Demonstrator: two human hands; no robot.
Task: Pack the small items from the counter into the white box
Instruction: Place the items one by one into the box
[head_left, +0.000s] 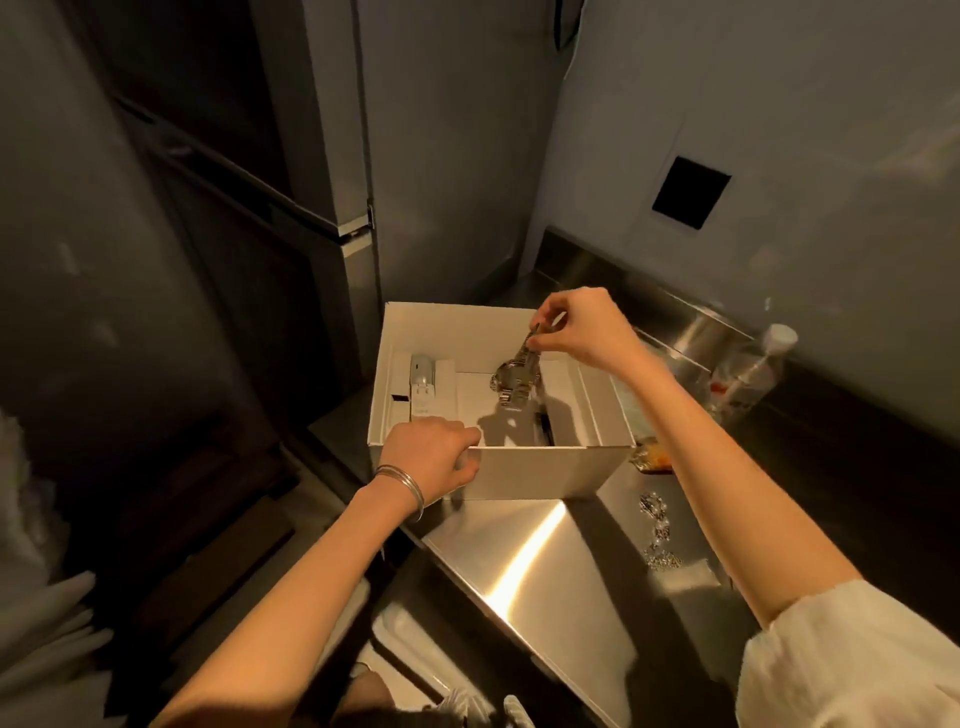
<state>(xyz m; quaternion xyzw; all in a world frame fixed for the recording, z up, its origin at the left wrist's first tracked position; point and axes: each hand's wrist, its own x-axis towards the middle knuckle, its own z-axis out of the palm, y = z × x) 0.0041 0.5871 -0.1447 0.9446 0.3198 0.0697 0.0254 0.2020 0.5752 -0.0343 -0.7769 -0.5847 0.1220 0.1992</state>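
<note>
Head view: the print on the small white packages (423, 387) inside the white box (545, 470) and on the label of the clear bottle (753, 369) is too blurred to read. The right hand (576, 325) is raised over the box with the wrist bent down; its grip pinches the band end of a metal watch (511, 376), which hangs into the box. The left hand (431, 452), thin bangles (402, 480) on its wrist, has its grip curled over the near rim. A jewellery chain (657, 530) lies on the steel surface (519, 571) beside the box.
</note>
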